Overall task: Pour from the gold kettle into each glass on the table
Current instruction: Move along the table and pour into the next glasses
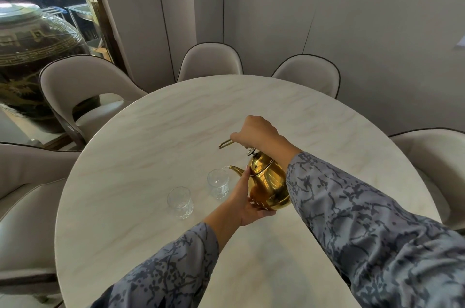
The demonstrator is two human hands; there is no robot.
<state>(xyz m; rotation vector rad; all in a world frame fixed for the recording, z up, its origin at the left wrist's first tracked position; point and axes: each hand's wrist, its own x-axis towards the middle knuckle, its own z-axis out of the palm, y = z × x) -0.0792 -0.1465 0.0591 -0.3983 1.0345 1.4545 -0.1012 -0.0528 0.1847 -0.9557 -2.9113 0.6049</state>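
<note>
Gold kettle (270, 179) held tilted over the round table (151, 131), near centre, spout toward 9 o'clock over the nearer-right glass (218, 183). Right hand (256, 132) clenched on the thin wire handle up top; left hand (247, 200) cupped flat under the belly, supporting it. Likely heavy with liquid, and polished metal looks slippery, so a two-hand hold makes sense. Kettle is shiny, rounded, lidded, with a curved spout. Second glass (180, 202) sits at 8 o'clock of the first, apart. Both clear, patterned, fragile, probably tippy if bumped.

gold kettle (270, 179) tilted, spout over far glass (218, 183) | near glass (180, 202) upright
</note>
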